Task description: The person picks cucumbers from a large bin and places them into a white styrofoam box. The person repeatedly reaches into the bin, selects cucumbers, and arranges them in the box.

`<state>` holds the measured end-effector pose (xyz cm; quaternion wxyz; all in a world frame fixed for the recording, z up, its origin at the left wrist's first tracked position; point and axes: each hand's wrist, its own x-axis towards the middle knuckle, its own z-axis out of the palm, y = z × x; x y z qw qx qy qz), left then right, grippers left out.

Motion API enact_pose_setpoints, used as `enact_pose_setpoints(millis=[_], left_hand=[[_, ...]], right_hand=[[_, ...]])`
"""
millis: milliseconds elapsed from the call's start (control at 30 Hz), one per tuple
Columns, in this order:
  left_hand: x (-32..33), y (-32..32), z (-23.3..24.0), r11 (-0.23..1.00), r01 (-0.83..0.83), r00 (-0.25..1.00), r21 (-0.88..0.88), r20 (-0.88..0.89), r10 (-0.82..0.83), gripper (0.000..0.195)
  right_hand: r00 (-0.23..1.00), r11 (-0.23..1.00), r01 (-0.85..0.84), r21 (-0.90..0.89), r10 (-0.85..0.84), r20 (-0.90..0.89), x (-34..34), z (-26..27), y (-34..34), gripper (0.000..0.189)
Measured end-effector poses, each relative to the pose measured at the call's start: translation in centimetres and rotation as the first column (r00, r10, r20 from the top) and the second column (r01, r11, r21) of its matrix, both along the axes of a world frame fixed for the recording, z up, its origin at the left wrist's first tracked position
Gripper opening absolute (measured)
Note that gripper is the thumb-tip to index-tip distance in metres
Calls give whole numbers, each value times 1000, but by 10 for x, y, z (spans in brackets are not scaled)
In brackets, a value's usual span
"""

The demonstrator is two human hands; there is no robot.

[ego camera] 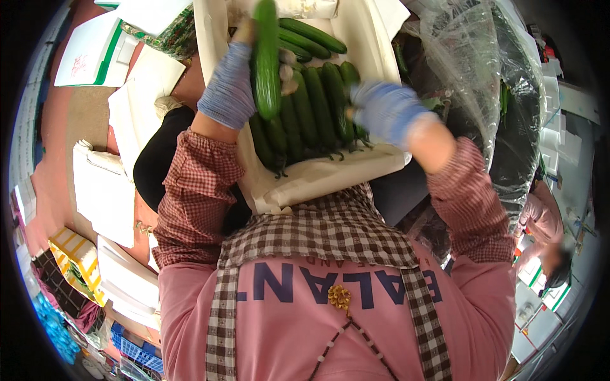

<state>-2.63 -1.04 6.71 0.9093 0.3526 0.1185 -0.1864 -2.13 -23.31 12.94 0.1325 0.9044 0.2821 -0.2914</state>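
Note:
My left hand (231,81), in a blue knit glove with bare fingertips, holds a long green cucumber (266,62) raised over the left part of a white foam box (391,47) lined with pale paper. Below it, several cucumbers (314,109) lie side by side in a row along the near end of the box, and more (312,38) lie slanted behind them. My right hand (388,112), gloved alike and blurred, hovers at the right end of the row, beside the last cucumbers; its fingertips are partly hidden, and whether it touches one I cannot tell.
The box rests near my lap. Clear plastic sheeting (457,57) over dark material lies at the right. White foam boxes and lids (105,190) stand on the left floor, with a yellow-strapped box (78,262) and a blue crate (138,350). Another person (543,219) is at the far right.

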Motion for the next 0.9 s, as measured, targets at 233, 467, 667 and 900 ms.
enact_pose_setpoints(millis=[233, 467, 667, 900], left_hand=[[-13, 14, 52, 761, 525, 771, 380, 166, -615, 124], [37, 73, 21, 480, -652, 758, 586, 496, 423, 45], [32, 54, -6, 79, -627, 771, 775, 632, -83, 43], [60, 14, -15, -626, -420, 745, 657, -144, -651, 60]], right_hand=[[906, 747, -410, 524, 400, 139, 29, 19, 1, 54], [786, 447, 613, 652, -260, -561, 94, -52, 67, 59], [996, 777, -64, 627, 13, 85, 117, -151, 101, 55], [984, 700, -114, 705, -16, 176, 94, -146, 83, 21]])
